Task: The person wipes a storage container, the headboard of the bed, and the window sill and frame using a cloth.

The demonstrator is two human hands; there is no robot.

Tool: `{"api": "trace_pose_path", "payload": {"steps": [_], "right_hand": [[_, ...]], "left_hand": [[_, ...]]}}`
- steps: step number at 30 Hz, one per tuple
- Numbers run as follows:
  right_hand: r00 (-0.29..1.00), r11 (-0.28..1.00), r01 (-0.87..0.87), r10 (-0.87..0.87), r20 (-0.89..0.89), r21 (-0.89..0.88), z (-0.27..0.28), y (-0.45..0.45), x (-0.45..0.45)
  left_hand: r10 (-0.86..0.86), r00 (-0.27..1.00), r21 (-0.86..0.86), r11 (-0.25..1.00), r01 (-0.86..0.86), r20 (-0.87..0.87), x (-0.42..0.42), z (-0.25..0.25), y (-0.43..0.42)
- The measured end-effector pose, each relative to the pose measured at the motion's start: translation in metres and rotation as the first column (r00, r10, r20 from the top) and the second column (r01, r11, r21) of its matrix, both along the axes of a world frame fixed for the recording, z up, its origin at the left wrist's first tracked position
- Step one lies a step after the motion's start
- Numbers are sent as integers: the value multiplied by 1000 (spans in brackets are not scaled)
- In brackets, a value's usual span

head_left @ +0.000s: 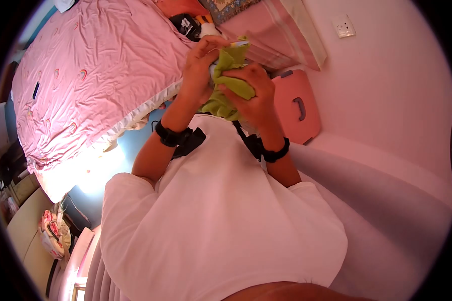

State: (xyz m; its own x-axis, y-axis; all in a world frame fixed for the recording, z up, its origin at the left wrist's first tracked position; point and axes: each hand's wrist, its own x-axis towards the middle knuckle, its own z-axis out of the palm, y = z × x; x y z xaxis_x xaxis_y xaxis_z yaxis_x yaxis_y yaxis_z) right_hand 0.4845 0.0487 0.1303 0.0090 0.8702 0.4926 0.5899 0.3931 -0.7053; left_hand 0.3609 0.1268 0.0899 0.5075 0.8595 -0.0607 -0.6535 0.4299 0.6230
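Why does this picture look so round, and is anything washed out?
Head view: black surrounds the rounded image, probably from a very wide lens; head view: glare washes out the lower edge of the pink bedspread; head view: the green cloth is readable, though its weave is not.

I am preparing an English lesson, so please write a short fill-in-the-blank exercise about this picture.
The right hand grips a cloth coloured ____.
The wristbands are coloured ____.
The pink case has one dark, curved ____.
Printed on the bedspread are several small, arched ____.

Missing words: green, black, handle, rainbows.
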Motion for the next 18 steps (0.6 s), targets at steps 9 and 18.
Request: {"api": "trace_pose_path", "payload": {"steps": [9, 18], "right_hand": [[930, 933, 348, -332, -159, 86, -14, 13, 7], [965, 984, 165, -175, -195, -67, -17, -8, -17]], "left_hand": [[-145, 988, 178, 975, 134, 51, -7, 11, -9], [38, 998, 271, 962, -23, -50, -18, -7, -5]]}}
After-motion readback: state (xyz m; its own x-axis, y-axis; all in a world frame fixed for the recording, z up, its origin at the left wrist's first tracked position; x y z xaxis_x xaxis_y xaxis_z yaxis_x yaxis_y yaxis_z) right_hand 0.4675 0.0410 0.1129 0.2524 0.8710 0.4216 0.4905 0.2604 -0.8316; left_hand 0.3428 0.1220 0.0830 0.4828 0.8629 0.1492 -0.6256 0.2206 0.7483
